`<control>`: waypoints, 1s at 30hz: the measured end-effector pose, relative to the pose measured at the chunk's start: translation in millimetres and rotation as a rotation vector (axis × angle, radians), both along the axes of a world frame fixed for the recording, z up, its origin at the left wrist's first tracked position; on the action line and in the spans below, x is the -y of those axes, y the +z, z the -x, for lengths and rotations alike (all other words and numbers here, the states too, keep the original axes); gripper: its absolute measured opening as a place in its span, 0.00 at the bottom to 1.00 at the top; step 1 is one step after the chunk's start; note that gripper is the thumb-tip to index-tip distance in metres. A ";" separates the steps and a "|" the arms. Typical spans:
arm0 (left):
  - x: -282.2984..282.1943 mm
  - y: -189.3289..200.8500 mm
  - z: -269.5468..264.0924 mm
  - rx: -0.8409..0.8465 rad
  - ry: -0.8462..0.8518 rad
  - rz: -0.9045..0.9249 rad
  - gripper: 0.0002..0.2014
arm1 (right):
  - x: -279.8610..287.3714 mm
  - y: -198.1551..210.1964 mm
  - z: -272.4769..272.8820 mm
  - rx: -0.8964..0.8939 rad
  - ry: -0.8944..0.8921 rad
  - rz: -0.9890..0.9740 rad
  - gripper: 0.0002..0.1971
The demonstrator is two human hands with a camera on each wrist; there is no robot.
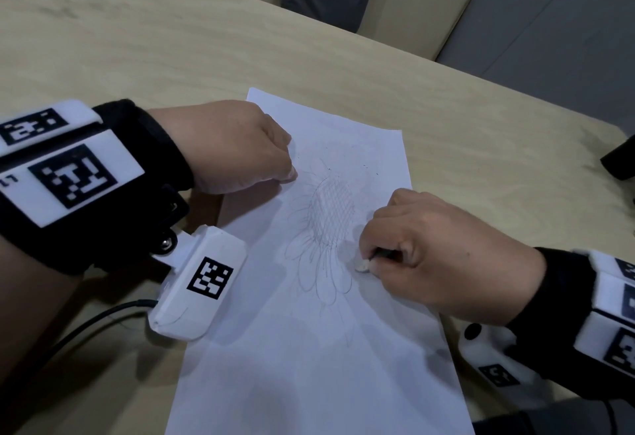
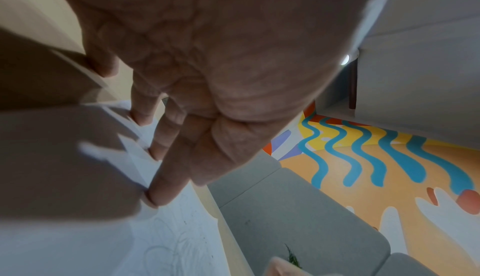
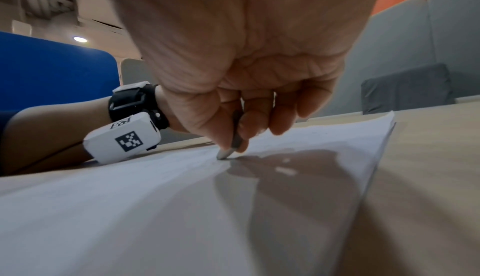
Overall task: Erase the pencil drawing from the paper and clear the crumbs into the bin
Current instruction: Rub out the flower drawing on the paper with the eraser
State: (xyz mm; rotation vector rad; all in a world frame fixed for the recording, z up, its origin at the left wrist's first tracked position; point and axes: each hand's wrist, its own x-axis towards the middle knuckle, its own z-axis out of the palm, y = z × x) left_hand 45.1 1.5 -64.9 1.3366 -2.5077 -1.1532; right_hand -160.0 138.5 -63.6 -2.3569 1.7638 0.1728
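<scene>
A white sheet of paper (image 1: 309, 348) lies on the pale wooden table (image 1: 171, 56), with a pencil drawing of a flower (image 1: 330, 218) at its middle. My left hand (image 1: 288, 173) presses the sheet's upper left part; its fingertips (image 2: 155, 196) rest flat on the paper (image 2: 176, 239). My right hand (image 1: 369, 261) pinches a thin dark eraser stick (image 1: 361, 266), whose pale tip touches the sheet just right of the flower. In the right wrist view the eraser stick (image 3: 235, 136) stands tilted, tip down on the paper (image 3: 155, 198). Faint grey smudging shows beside the tip. No bin is in view.
Beige chairs (image 1: 412, 5) stand behind the table's far edge. A dark object (image 1: 618, 160) sits at the right edge of the table. The left wrist camera (image 1: 202, 280) and its cable (image 1: 86, 324) lie on the paper's left edge.
</scene>
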 end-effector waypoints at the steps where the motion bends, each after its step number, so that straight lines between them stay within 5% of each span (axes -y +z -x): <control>1: -0.1 0.1 0.1 -0.002 0.002 0.004 0.15 | 3.8 0.4 1.1 -0.004 -0.022 0.009 0.05; 30: 4.1 -7.1 2.5 -0.008 0.021 0.018 0.12 | 21.9 -1.4 -3.9 -0.035 -0.014 0.052 0.06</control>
